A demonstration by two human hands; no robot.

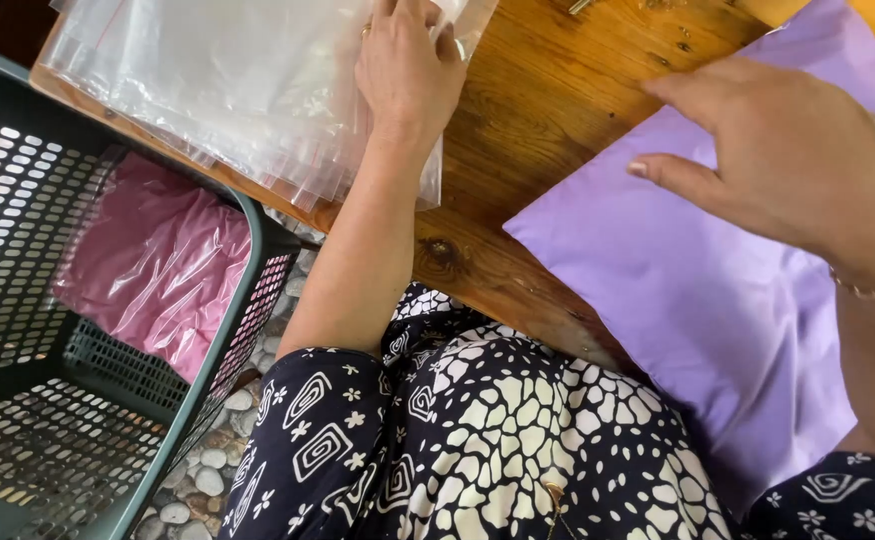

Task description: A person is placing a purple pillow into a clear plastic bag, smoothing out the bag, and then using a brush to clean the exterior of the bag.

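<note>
Patterned dark cloth over the person's lap is filling the bottom of the view. Just above it, the right hand is lying with loose, spread fingers on a flat lilac bag on the wooden table, gripping nothing. The left hand is pressing on a stack of clear zip bags, fingertips cut off by the frame, so any pinch is impossible to tell. Judging by this, a clear bag is being picked; separating one sheet needs care. A pink bag is sitting in the green basket.

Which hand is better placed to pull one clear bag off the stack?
Likely left: the left hand already rests on the clear bag stack. The right hand lies across the purple fabric.
</note>
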